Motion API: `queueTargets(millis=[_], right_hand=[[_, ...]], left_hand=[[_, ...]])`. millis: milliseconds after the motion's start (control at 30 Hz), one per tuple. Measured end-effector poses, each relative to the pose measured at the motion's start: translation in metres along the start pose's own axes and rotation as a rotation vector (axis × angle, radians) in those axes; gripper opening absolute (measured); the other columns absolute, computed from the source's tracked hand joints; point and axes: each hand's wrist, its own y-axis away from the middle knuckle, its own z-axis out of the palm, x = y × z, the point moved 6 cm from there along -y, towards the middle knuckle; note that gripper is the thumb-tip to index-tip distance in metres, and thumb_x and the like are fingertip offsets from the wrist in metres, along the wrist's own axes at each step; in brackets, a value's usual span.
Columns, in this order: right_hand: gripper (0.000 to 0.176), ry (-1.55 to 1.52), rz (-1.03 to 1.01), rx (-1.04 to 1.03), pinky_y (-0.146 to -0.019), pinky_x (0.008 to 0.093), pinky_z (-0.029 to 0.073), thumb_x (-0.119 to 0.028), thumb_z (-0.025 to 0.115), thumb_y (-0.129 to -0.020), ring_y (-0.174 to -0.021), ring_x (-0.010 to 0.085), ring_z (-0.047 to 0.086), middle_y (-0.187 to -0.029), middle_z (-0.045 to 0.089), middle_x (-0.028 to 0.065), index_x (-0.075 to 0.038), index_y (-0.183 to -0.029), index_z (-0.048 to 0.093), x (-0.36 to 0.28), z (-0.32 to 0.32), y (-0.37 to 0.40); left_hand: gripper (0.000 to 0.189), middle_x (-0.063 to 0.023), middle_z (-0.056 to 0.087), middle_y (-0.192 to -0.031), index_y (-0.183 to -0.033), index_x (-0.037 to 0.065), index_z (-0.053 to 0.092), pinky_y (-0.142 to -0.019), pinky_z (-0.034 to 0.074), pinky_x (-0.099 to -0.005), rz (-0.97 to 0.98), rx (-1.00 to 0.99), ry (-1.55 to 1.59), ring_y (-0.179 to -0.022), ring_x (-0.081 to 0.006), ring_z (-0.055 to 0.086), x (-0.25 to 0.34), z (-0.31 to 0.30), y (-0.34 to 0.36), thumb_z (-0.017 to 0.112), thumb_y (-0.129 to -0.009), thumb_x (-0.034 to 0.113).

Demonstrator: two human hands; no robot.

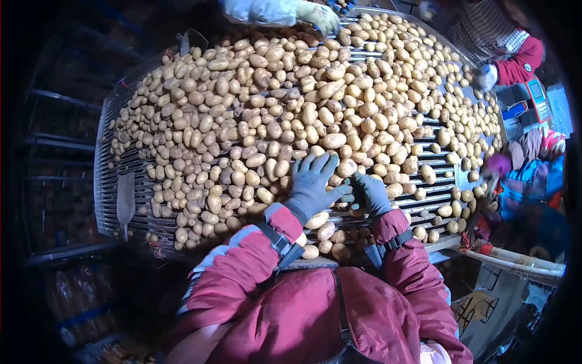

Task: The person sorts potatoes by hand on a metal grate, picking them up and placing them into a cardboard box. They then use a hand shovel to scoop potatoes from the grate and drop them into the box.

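My left hand (312, 185) wears a grey-blue glove and lies palm down over the potatoes (332, 141), its fingers spread. Close beside it is my right hand (372, 195), gloved alike and turned inward. Its fingers are partly bent and apart, near the left thumb, with no potato visible in them; the palm side is hidden. Loose potatoes surround both hands, heaped on a slatted metal sorting table (433, 200). A few potatoes (325, 230) lie between my wrists, near the front edge.
Across the table, another person's gloved hand (321, 18) reaches over the heap. A second person's gloved hand (487, 77) is at the far right. A flat scoop-like piece (125, 197) rests on the left slats. Pale poles (515, 258) stick out at the right corner.
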Motion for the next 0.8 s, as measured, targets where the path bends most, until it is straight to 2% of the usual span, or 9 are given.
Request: queueTargets(millis=[200, 300, 367, 433, 600, 700, 733, 767, 800], right_hand=[[0.019, 0.267, -0.317, -0.052, -0.058, 0.0358, 0.055, -0.028, 0.063, -0.095, -0.072, 0.0213, 0.069, -0.088, 0.070, 0.0043, -0.011, -0.101, 0.068, 0.036, -0.039, -0.053], [0.021, -0.083, 0.076, -0.116, -0.063, 0.0324, 0.056, -0.014, 0.071, -0.087, -0.074, 0.0183, 0.070, -0.089, 0.071, 0.0005, -0.009, -0.108, 0.069, 0.004, -0.001, 0.001], [0.022, 0.375, -0.334, -0.138, -0.057, 0.0309, 0.055, -0.024, 0.069, -0.095, -0.069, 0.0179, 0.069, -0.086, 0.071, 0.0027, -0.006, -0.108, 0.072, 0.022, -0.036, -0.048], [0.029, 0.153, -0.129, -0.080, -0.054, 0.0261, 0.052, -0.030, 0.068, -0.099, -0.063, 0.0138, 0.066, -0.080, 0.070, 0.0037, -0.003, -0.104, 0.075, -0.012, 0.014, 0.004], [0.036, 0.474, -0.396, -0.839, -0.084, 0.0259, 0.056, -0.015, 0.068, -0.096, -0.098, 0.0111, 0.068, -0.112, 0.074, 0.0070, 0.001, -0.129, 0.068, -0.074, 0.225, 0.128], [0.051, 0.590, -0.545, -1.409, -0.089, 0.0328, 0.057, -0.029, 0.069, -0.099, -0.103, 0.0242, 0.070, -0.122, 0.069, 0.0153, -0.002, -0.140, 0.056, -0.061, 0.344, 0.248], [0.052, 0.700, -0.815, -1.485, -0.089, 0.0360, 0.057, -0.031, 0.067, -0.099, -0.105, 0.0288, 0.069, -0.123, 0.068, 0.0177, -0.002, -0.140, 0.055, -0.048, 0.364, 0.273], [0.052, 0.810, -1.091, -1.551, -0.090, 0.0392, 0.057, -0.032, 0.065, -0.099, -0.107, 0.0334, 0.068, -0.123, 0.066, 0.0201, -0.002, -0.141, 0.054, -0.029, 0.379, 0.295], [0.053, 0.625, -0.976, -1.587, -0.089, 0.0416, 0.057, -0.033, 0.064, -0.099, -0.103, 0.0356, 0.068, -0.121, 0.066, 0.0205, -0.002, -0.141, 0.053, -0.018, 0.396, 0.306]], left_hand=[[0.072, -0.0147, 0.048, -0.151, -0.148, 0.016, 0.054, -0.116, 0.035, -0.0509, 0.112, -0.056, 0.136, -0.135, -0.0383, 0.047, 0.001, -0.012, 0.054, 0.070, -0.087, 0.051], [0.070, -0.0157, 0.047, -0.152, -0.148, 0.015, 0.053, -0.117, 0.035, -0.0503, 0.093, -0.079, 0.214, -0.136, -0.0390, 0.046, -0.002, -0.027, 0.076, 0.073, -0.087, 0.041], [0.067, -0.0179, 0.049, -0.150, -0.146, 0.011, 0.054, -0.115, 0.039, -0.0485, 0.000, -0.011, 0.463, -0.135, -0.0401, 0.047, -0.011, -0.034, 0.095, 0.075, -0.086, 0.032], [0.065, -0.0184, 0.050, -0.149, -0.146, 0.009, 0.054, -0.112, 0.042, -0.0465, 0.015, -0.047, 0.299, -0.132, -0.0394, 0.051, -0.016, -0.054, 0.114, 0.073, -0.087, 0.030], [0.057, -0.0184, 0.055, -0.141, -0.144, 0.011, 0.055, -0.106, 0.048, -0.0467, -0.110, -0.194, 0.279, -0.126, -0.0380, 0.056, -0.062, -0.040, 0.137, 0.069, -0.092, 0.029], [0.048, -0.0180, 0.058, -0.136, -0.141, 0.011, 0.058, -0.107, 0.047, -0.0454, -0.458, -0.284, 0.852, -0.124, -0.0361, 0.058, -0.094, -0.033, 0.164, 0.064, -0.097, 0.029], [0.049, -0.0153, 0.065, -0.129, -0.140, 0.001, 0.056, -0.101, 0.051, -0.0369, 0.038, 0.039, 0.151, -0.115, -0.0258, 0.065, -0.065, -0.094, 0.163, 0.059, -0.103, 0.032], [0.051, -0.0170, 0.058, -0.137, -0.140, 0.007, 0.059, -0.107, 0.046, -0.0445, -0.028, 0.009, 0.308, -0.123, -0.0355, 0.058, -0.077, -0.093, 0.168, 0.068, -0.095, 0.031], [0.052, -0.0174, 0.058, -0.137, -0.139, 0.007, 0.060, -0.106, 0.047, -0.0446, -0.119, -0.026, 0.476, -0.123, -0.0358, 0.058, -0.089, -0.094, 0.170, 0.069, -0.095, 0.032]])
